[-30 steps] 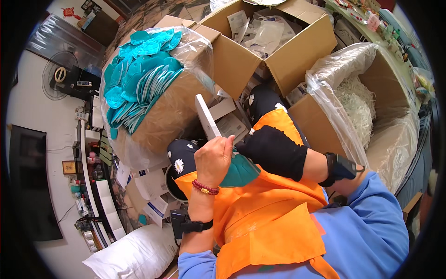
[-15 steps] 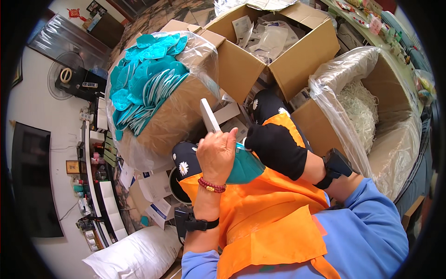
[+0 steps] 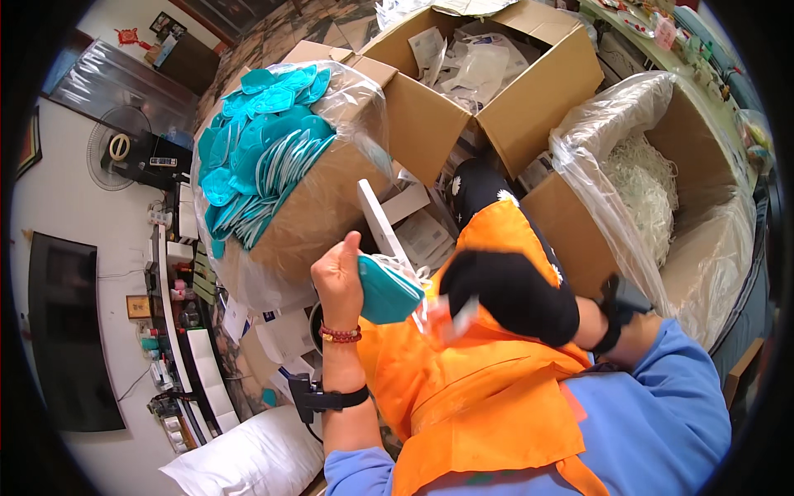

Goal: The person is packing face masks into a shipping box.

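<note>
My bare left hand [image 3: 337, 277], with a red bead bracelet at the wrist, grips a folded teal face mask [image 3: 387, 289]. White ear loops [image 3: 409, 269] show along the mask's edge. To the right of it is my right hand [image 3: 509, 293], in a black glove and smeared by motion. Something whitish blurs by its fingertips, and I cannot make out what it is. Just beyond the mask, a narrow white board [image 3: 377, 217] slants upward. An orange apron [image 3: 463, 372] spreads over my lap beneath both hands.
At the far left, a plastic-lined carton [image 3: 306, 207] is heaped with teal masks [image 3: 265, 136]. A carton [image 3: 542, 83] of clear and white packets stands at the back. On the right, another lined carton [image 3: 703, 223] holds tangled white loops [image 3: 641, 190]. A white pillow [image 3: 248, 455] lies lower left.
My left hand has moved left with the mask, which now shows folded with its loops on top. My right hand has come away from the mask toward me and to the right.
</note>
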A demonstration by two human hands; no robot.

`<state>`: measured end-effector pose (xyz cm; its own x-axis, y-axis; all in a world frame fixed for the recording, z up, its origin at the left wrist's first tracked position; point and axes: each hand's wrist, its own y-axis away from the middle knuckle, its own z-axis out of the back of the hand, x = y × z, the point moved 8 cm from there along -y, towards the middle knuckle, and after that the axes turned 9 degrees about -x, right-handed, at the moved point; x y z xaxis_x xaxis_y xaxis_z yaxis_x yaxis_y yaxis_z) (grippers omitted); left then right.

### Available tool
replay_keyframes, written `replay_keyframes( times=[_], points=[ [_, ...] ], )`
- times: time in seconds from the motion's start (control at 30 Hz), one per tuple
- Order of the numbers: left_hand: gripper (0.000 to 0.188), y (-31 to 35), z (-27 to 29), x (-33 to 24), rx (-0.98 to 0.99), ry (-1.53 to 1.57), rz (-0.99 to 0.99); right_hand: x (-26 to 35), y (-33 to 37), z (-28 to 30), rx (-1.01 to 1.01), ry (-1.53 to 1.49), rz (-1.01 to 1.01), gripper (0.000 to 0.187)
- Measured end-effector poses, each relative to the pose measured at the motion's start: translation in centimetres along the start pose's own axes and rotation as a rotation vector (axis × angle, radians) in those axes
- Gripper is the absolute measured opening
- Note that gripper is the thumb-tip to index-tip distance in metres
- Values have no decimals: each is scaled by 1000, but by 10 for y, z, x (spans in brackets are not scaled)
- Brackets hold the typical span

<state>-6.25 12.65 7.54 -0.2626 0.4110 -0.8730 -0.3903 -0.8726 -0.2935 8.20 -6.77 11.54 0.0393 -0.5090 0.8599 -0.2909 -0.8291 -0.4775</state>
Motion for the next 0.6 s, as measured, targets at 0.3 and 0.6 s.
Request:
replay_keyframes(
  times=[0.3, 0.6],
  points=[
    [27, 23, -29, -66, 195, -95, -382, -70, -20, -22, -17, 193, -327, 34],
    [31, 24, -37, -54, 137, -212, -348, -64, -9, -21, 230, 871, -289, 7]
  ],
)
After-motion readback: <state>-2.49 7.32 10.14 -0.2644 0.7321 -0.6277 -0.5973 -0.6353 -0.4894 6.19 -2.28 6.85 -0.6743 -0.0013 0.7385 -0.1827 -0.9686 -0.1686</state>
